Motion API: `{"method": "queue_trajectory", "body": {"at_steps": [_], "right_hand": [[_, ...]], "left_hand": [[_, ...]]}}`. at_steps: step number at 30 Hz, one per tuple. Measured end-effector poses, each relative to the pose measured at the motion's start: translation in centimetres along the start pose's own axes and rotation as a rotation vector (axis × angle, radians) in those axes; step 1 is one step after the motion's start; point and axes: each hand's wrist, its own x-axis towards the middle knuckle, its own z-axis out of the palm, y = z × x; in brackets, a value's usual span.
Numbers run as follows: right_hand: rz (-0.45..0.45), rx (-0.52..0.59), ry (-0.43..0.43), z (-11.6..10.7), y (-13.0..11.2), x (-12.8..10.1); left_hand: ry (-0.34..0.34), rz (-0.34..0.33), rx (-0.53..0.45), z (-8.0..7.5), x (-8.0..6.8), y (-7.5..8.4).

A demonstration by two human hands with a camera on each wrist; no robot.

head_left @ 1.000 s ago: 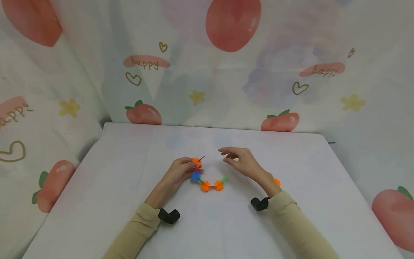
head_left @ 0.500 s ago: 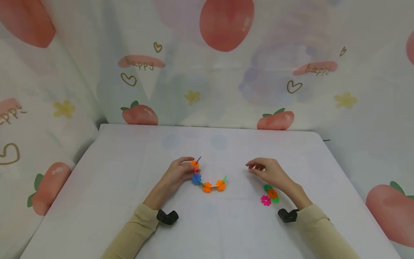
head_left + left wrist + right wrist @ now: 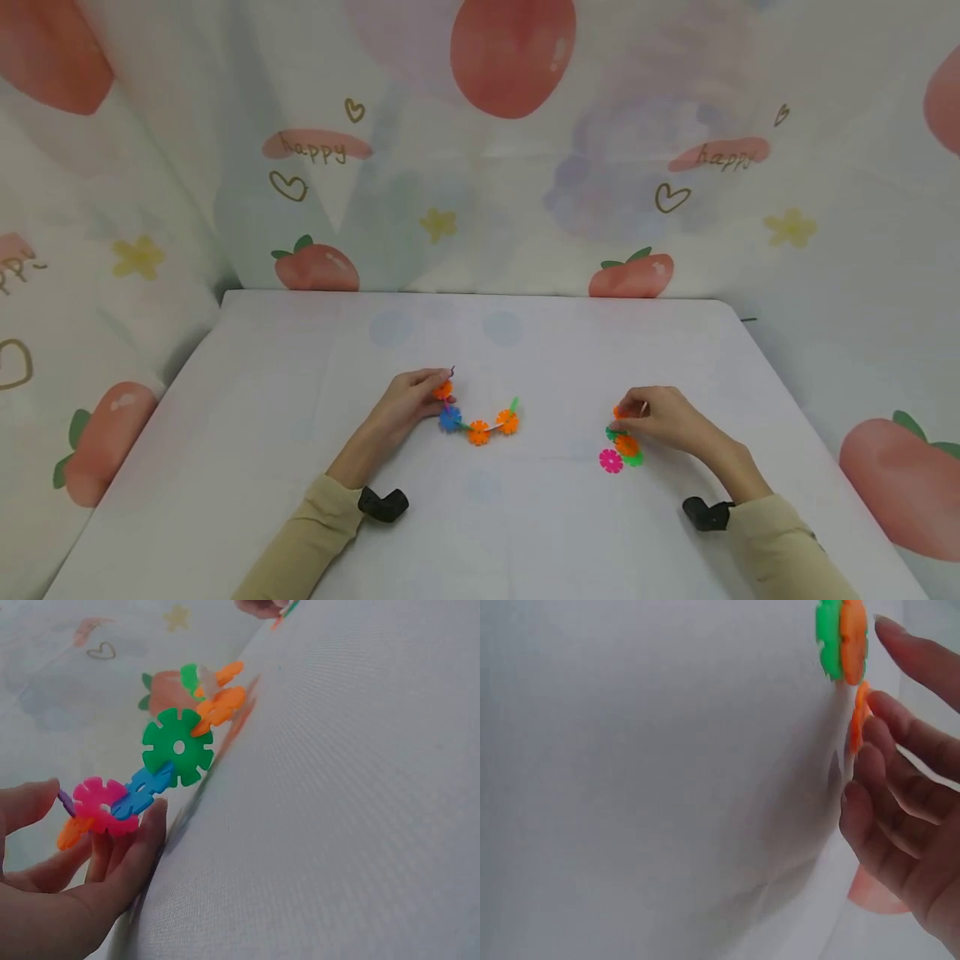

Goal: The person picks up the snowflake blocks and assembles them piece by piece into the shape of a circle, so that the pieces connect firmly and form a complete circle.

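Observation:
My left hand pinches one end of a curved chain of slotted plastic snowflake discs. In the left wrist view the chain shows a pink disc by the fingers, then a blue disc, a green disc and orange ones beyond. A purple disc is under the fingertip. At the right, my right hand is over a small pile of loose discs. Its thumb and fingers are apart, with the fingertips beside an orange disc. An orange disc lying on green is near the thumb.
The loose pile includes a pink disc, an orange disc and a light green disc. A white cloth covers the table. Printed fabric hangs behind and at the sides.
My right hand has moved right and toward me, from near the chain to the loose discs. The left hand still holds the chain, only slightly shifted. The view has turned a little right.

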Motion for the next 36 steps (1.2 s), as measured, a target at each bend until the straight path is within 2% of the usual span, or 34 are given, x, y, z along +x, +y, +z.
{"method": "queue_trajectory", "body": {"at_steps": [6, 19, 24, 29, 36], "right_hand": [[0.079, -0.031, -0.071, 0.3, -0.8, 0.1], [0.074, 0.025, -0.134, 0.1, -1.1, -0.2], [0.078, 0.048, -0.115, 0.4, -1.1, 0.0], [0.024, 0.069, -0.051, 1.0, -1.0, 0.6], [-0.032, 0.18, -0.015, 1.1, -1.9, 1.9]], "left_hand": [[-0.004, 0.003, 0.049, -0.1, 0.2, -0.3], [-0.001, 0.023, 0.095, -0.1, 0.0, -0.2], [-0.012, 0.025, 0.097, -0.2, 0.0, -0.3], [-0.022, 0.035, 0.102, -0.3, -0.1, -0.3], [-0.029, 0.04, 0.109, -0.2, -0.2, -0.1]]}}
